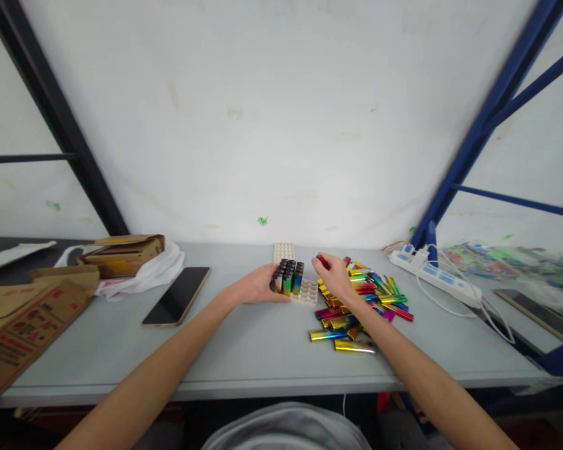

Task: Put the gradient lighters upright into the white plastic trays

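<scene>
A white slotted tray [308, 292] lies on the grey table [244, 344], with several shiny lighters [288, 277] standing upright in its left part. My left hand [258, 284] rests against the tray's left side, fingers curled round the standing lighters. My right hand [332, 275] hovers just right of the tray, pinching a red lighter [323, 260]. Beneath and right of that hand lies a loose pile of metallic rainbow-coloured lighters [361, 306].
A black phone [177, 295] lies left of the tray. Cardboard boxes [122, 253] and a white plastic bag [154, 270] sit at the left. A white power strip [434, 275] with cables and a second phone [537, 312] are at the right, by a blue frame post [473, 144].
</scene>
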A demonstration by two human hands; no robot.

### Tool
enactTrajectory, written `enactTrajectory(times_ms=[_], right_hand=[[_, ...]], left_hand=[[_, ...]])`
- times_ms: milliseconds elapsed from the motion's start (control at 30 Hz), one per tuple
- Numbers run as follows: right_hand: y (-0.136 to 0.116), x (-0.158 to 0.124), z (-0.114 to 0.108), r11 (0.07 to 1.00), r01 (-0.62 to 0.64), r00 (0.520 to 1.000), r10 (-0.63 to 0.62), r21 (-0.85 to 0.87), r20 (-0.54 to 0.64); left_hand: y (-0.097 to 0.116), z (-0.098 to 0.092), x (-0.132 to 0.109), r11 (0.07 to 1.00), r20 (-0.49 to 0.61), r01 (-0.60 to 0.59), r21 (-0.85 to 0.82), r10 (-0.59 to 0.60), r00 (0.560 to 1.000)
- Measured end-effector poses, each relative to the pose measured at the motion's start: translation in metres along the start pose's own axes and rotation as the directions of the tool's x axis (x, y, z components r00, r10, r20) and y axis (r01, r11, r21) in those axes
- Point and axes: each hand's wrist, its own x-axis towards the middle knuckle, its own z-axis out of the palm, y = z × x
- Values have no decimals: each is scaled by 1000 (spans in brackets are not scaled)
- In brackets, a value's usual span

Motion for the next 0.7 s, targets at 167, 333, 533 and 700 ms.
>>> enactTrajectory(times_ms=[167, 333, 533, 700], right_hand=[[-14, -2, -16, 993, 89, 981, -101, 77, 165], [-20, -4, -21, 922, 374, 898, -332, -103, 290], [-12, -4, -15, 931, 323, 875, -225, -171, 430], [-7, -4, -10, 921, 333, 840, -193, -203, 507]], left_hand=[[5, -3, 0, 1000, 2, 17, -26, -17, 1000], [8, -6, -2, 998, -17, 48, -31, -49, 999], [4, -4, -1, 998, -60, 66, -18, -67, 996], [1, 4, 1, 993, -50, 112, 25, -111, 993]])
